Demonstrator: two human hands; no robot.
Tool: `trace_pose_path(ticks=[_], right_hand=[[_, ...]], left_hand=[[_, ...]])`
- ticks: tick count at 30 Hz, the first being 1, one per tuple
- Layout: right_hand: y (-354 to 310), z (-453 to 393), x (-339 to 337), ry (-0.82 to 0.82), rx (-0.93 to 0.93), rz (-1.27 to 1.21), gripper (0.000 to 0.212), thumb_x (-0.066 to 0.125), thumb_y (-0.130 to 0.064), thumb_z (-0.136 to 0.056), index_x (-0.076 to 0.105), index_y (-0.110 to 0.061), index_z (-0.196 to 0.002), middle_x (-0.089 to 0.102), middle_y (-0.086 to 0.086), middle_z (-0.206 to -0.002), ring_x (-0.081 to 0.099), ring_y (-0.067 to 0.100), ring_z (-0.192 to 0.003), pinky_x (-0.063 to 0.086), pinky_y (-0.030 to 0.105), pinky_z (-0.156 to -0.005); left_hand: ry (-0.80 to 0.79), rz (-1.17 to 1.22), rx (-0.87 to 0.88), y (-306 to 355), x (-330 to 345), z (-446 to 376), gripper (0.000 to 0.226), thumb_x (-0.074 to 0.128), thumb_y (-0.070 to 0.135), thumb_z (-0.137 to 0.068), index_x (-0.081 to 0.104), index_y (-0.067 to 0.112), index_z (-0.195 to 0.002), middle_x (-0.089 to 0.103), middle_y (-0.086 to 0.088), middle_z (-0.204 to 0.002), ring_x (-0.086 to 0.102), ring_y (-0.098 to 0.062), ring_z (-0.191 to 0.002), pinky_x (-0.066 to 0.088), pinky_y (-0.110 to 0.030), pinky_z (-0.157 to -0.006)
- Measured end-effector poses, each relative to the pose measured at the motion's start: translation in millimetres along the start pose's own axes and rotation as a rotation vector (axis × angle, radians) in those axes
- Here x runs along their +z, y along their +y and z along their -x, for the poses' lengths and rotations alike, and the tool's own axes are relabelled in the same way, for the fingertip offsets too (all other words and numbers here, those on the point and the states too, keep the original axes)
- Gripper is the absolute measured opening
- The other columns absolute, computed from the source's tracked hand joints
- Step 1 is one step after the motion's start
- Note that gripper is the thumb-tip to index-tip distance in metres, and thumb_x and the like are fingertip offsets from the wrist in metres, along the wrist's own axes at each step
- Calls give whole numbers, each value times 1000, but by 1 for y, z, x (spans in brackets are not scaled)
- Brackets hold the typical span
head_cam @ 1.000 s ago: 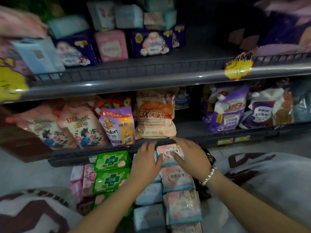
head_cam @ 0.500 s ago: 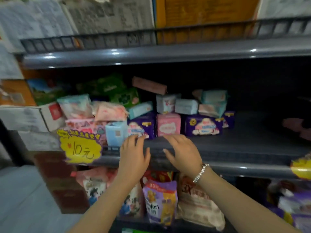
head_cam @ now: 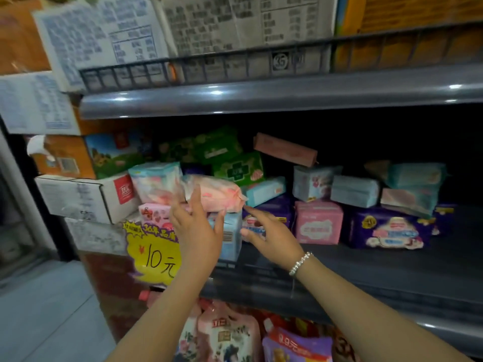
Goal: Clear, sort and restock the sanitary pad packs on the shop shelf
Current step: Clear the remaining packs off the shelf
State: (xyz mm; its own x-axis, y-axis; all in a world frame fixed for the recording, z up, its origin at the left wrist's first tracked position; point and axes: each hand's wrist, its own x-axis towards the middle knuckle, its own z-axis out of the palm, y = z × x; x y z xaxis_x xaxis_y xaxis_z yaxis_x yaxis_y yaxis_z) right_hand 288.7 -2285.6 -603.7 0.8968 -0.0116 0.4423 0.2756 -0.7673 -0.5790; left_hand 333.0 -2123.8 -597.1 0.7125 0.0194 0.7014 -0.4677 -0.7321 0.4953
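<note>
Sanitary pad packs crowd the middle shelf [head_cam: 366,267]. A soft pink pack [head_cam: 217,190] lies on top of a light blue pack [head_cam: 231,236] and a pink printed pack [head_cam: 154,214]. My left hand [head_cam: 196,231] reaches up to the soft pink pack; its straight fingers touch the pack's front and the thumb spreads below it. My right hand [head_cam: 271,237] is open just to the right, its index finger pointing at the pack's right end, in front of a purple pack [head_cam: 277,209]. It holds nothing.
Further right stand a pink box pack [head_cam: 317,222], a big purple pack [head_cam: 389,229] and teal packs [head_cam: 415,176]; green packs [head_cam: 237,169] sit behind. A yellow 10-yuan tag [head_cam: 154,254] hangs on the rail. White boxes [head_cam: 86,197] at left, detergent pouches [head_cam: 227,335] below.
My view rose from the floor stacks to the middle shelf. Both hands left the packs below, lifted past the shelf rail, and my left hand now touches the soft pink pack.
</note>
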Motion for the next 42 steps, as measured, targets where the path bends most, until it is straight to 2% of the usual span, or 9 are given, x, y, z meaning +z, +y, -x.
trace_pose_path(ticks=[6,12,17,22,25,28,34,37,42], right_hand=[[-7,-17,29,24,35,-124,46,64,-40,-90,56,-19,-130,49,4,-133,50,15,-119,44,30,-101],[0,-14,43,172,-12,-168,37,76,-27,-81,66,-14,-115,53,-6,-113,54,12,-107,39,15,-94],[-3,-11,45,239,3,-179,33,78,-23,-79,70,-12,-109,55,-5,-105,55,11,-99,39,14,-88],[1,-11,40,214,42,-167,31,80,-28,-77,69,-16,-103,53,-3,-112,52,10,-102,39,14,-84],[1,-15,32,160,51,-182,28,80,-28,-77,64,-17,-97,49,-4,-116,50,9,-105,36,10,-82],[-1,-23,28,78,45,-218,32,79,-28,-78,58,-21,-100,53,-3,-118,51,9,-106,35,2,-80],[-4,-46,24,-177,98,-269,51,78,-45,-71,54,-30,-113,56,-1,-126,57,16,-113,47,29,-97],[-4,-49,27,-126,160,-382,51,85,-49,-57,60,-36,-99,62,-1,-121,62,14,-106,52,29,-94],[-14,-30,24,123,155,-494,38,85,-18,-70,66,-17,-103,63,-7,-107,60,3,-94,48,6,-73]], left_hand=[[25,382,-401,8,-9,-37,55,64,48,-86,46,4,-113,55,-19,-118,54,-35,-109,41,-35,-81],[-138,414,-638,14,-10,-62,77,70,43,-84,32,4,-138,44,-24,-139,47,-39,-124,39,-35,-93],[-17,704,-759,14,-9,-61,61,70,23,-86,45,10,-140,55,-14,-130,54,-34,-120,44,-34,-98],[177,820,-669,12,-34,-39,52,66,15,-90,46,12,-138,48,-8,-137,53,-14,-104,45,-19,-83],[238,798,-669,-8,-47,-21,56,70,26,-84,47,17,-135,43,-14,-141,56,-23,-113,49,-34,-96],[262,801,-696,-20,-58,-5,51,67,24,-89,47,18,-136,49,-13,-134,59,-21,-97,51,-34,-88],[293,773,-687,-36,-71,11,43,63,26,-92,49,22,-132,49,-7,-133,58,-19,-104,49,-34,-85],[291,783,-721,-42,-73,13,43,63,27,-92,49,22,-132,50,-8,-131,59,-20,-101,50,-34,-83],[268,862,-771,-42,-80,22,40,62,25,-92,50,20,-130,59,-5,-120,61,-22,-101,53,-37,-82]])
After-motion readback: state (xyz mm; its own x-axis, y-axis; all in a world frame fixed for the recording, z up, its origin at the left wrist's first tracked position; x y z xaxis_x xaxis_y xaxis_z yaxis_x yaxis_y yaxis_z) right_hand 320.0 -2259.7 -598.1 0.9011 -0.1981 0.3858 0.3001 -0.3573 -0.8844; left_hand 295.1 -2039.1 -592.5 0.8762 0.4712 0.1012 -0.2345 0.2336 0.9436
